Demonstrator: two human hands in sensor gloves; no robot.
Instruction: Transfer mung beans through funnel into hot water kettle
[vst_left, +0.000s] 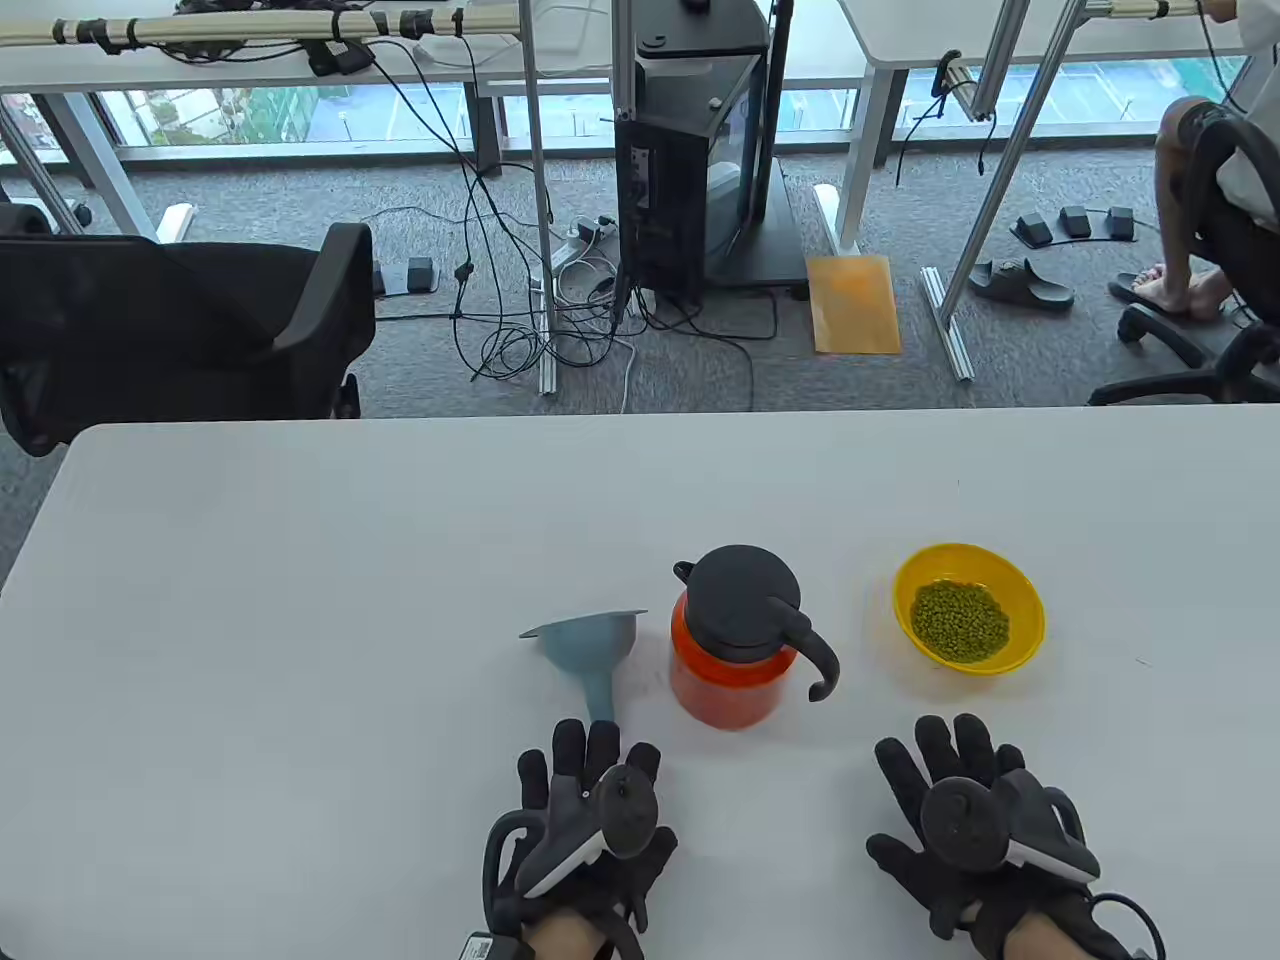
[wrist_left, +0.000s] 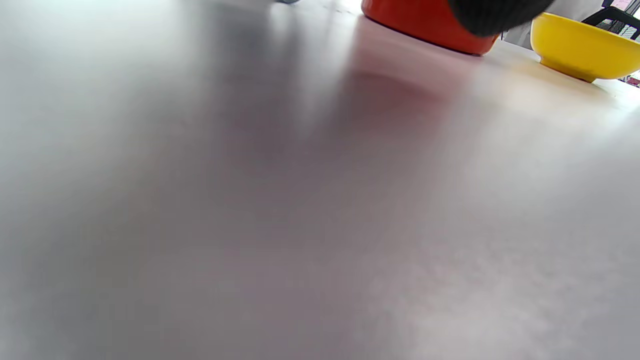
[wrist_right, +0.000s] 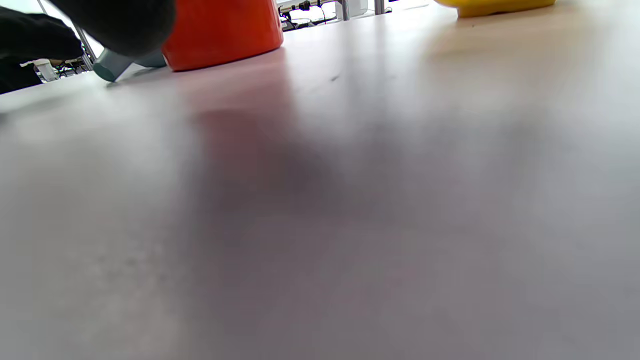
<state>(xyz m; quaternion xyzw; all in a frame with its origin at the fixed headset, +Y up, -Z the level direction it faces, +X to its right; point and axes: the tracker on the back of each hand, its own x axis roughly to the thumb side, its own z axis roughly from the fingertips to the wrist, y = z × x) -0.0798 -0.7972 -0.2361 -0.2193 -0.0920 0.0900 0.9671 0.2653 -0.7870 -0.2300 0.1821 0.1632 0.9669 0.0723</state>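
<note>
the white table (vst_left: 300, 620) carries a grey funnel (vst_left: 590, 650) lying just ahead of the left hand (vst_left: 585, 835), an orange kettle (vst_left: 735, 640) beside it, and a yellow bowl (vst_left: 968, 608) ahead of the right hand (vst_left: 985, 835).

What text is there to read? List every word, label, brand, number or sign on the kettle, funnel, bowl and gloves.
No readable text in any view.
Kettle: no marking visible on the orange body or black lid.
Funnel: plain grey-blue.
Yellow bowl: plain.
Left hand: a small tag at the wrist, too small to read.
Right hand: no legible marking.
</note>
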